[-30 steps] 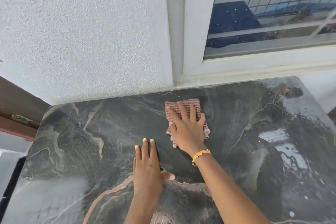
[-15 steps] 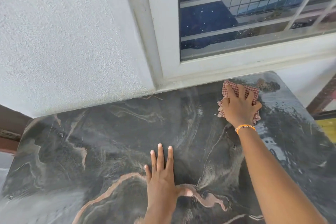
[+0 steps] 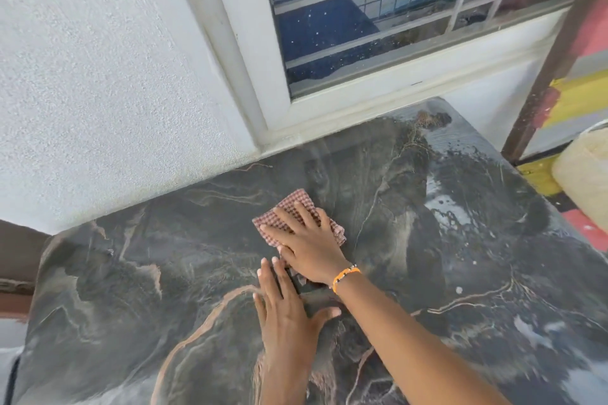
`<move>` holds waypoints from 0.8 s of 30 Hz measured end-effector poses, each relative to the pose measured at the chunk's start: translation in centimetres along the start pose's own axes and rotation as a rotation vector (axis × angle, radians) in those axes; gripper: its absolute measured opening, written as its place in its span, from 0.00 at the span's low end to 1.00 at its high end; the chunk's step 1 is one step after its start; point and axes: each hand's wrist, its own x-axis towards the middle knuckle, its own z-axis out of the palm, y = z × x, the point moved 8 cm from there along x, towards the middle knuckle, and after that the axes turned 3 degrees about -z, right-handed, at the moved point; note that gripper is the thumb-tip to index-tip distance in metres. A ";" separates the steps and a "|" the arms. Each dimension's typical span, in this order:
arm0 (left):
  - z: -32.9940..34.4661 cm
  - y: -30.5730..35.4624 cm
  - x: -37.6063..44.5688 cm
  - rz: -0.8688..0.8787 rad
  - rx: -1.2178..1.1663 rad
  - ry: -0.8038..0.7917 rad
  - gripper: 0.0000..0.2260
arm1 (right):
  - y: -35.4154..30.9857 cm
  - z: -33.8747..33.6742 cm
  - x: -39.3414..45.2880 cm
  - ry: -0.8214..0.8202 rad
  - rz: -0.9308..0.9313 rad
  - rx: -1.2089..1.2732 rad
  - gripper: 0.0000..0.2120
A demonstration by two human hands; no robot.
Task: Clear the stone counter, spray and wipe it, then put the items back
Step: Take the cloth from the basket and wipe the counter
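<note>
Pressing down flat, the right hand [image 3: 307,245] has its fingers spread straight across the checked cloth [image 3: 289,207], pinning it to the dark stone worktop [image 3: 138,276] near the middle, a little toward the back edge. It's a red-and-white cloth, folded, peeking out past the fingertips and at the right side of the hand. An orange beaded bracelet [image 3: 345,277] rings that wrist. Just beside it, nearer the body, the left hand [image 3: 289,312] lies palm down on the bare stone, fingers straight and together, thumb out to the right, holding nothing; its fingertips come right up to the heel of the right hand. Over on the right part of the worktop, wet streaks and pale patches [image 3: 450,210] shine. Behind, a textured white wall [image 3: 98,92] meets the stone, and a white-framed window [image 3: 378,26] with a grille sits above the back edge. Far right, a pale sack-like object [image 3: 585,171] stands past the worktop's corner.
</note>
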 end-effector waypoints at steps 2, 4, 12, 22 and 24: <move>1.1 -1.1 -1.2 -0.033 0.075 -0.053 0.50 | 0.7 0.3 -2.3 -0.037 -0.069 -0.016 0.23; 1.7 -1.1 -2.5 0.007 0.119 -0.153 0.53 | 3.7 0.2 -4.6 -0.052 0.001 -0.020 0.25; 1.7 -0.8 -4.1 0.090 0.067 -0.222 0.55 | 17.4 -3.7 -15.4 0.030 0.765 0.034 0.24; 2.2 -1.0 -4.1 0.121 0.077 -0.182 0.53 | 2.0 0.3 -10.4 0.013 0.482 0.071 0.25; 2.2 -1.3 -4.2 0.106 0.044 -0.166 0.54 | -1.0 1.1 -9.1 -0.040 0.280 0.042 0.25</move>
